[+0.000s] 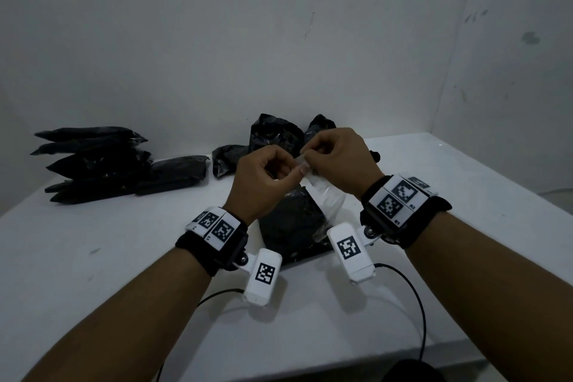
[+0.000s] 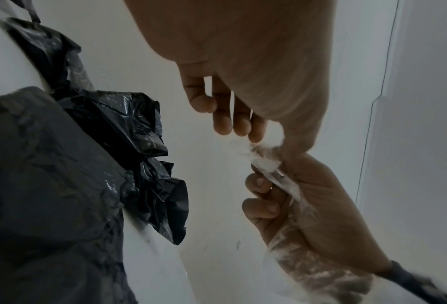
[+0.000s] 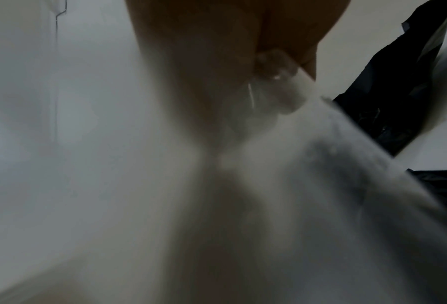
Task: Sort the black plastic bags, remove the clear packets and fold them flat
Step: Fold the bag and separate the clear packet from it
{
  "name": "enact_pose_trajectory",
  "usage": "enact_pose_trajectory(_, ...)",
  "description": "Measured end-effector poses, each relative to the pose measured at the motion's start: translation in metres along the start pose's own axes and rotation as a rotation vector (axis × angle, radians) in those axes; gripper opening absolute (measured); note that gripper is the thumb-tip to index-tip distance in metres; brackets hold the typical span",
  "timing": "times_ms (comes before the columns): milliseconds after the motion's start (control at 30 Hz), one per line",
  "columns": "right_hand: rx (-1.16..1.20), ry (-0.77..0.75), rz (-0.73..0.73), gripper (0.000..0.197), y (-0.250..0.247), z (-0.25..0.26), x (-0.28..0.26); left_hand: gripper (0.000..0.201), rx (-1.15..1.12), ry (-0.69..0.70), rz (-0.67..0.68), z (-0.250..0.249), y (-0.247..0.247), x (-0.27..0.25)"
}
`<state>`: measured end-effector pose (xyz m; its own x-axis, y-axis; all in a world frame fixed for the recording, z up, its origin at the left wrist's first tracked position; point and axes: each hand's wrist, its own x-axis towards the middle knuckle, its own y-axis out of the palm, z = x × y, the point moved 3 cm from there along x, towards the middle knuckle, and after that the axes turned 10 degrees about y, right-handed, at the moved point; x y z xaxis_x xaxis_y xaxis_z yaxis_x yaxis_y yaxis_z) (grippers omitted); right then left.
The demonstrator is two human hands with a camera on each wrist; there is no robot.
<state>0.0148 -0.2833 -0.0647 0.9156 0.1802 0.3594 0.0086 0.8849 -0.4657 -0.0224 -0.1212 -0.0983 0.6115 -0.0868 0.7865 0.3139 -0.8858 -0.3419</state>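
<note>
Got both hands, left hand (image 1: 263, 178) and right hand (image 1: 336, 158), pinching the clear packet (image 1: 322, 192) top edge between fingertips, black bag (image 1: 291, 226) lying below them, so I'd say next is folding it flat.

- Two hands, left hand (image 1: 263, 178) and right hand (image 1: 338, 161).
- One clear packet (image 1: 322, 192).
- One stack of folded black bags (image 1: 93, 161); the layers blur together, count unclear.
- Roughly three crumpled black bags (image 1: 276, 136) behind the hands.
- One black bag (image 1: 291, 226) beneath the hands.
- One table (image 1: 124, 257).
</note>
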Motion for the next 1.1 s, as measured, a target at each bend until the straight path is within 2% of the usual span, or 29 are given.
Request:
enact_pose_trajectory(167,-0.008,-0.021,0.05,0.004,0.003,-0.001,0.0,0.043,-0.016,-0.04,0.014,-0.001,0.002,-0.001)
enact_pose_trajectory(233,-0.003,-0.017,0.06,0.004,0.003,-0.002,-0.001,0.042,-0.009,-0.04,0.019,-0.001,0.002,-0.002)
enact_pose_trajectory(333,0.024,-0.008,0.067,0.005,0.003,-0.006,0.0,0.026,-0.002,-0.043,0.024,-0.003,0.003,-0.002)
enact_pose_trajectory(400,0.017,-0.022,0.052,0.006,0.003,-0.008,0.0,0.023,0.006,-0.046,0.012,-0.002,0.003,-0.003)
enact_pose_trajectory(533,-0.018,-0.07,-0.01,0.008,0.005,-0.008,0.0,0.041,-0.023,-0.075,-0.018,0.0,0.006,-0.005)
enact_pose_trajectory(600,-0.03,-0.077,-0.01,0.008,0.007,-0.008,0.0,0.044,-0.055,-0.106,-0.022,0.001,0.006,-0.004)
enact_pose_trajectory(767,0.028,-0.052,0.035,0.003,-0.004,-0.014,0.002,0.02,-0.182,-0.283,0.018,0.01,-0.008,0.002)
enact_pose_trajectory(967,0.169,0.019,0.302,0.005,-0.005,-0.023,-0.008,0.019,-0.479,-0.505,0.122,0.022,-0.032,0.001)
enact_pose_trajectory(1033,0.218,0.033,0.33,0.007,-0.002,-0.023,-0.01,0.017,-0.6,-0.593,0.085,0.019,-0.031,0.001)
enact_pose_trajectory(1100,0.259,0.053,0.318,0.01,0.002,-0.023,-0.011,0.025,-0.693,-0.701,0.062,0.014,-0.025,-0.003)
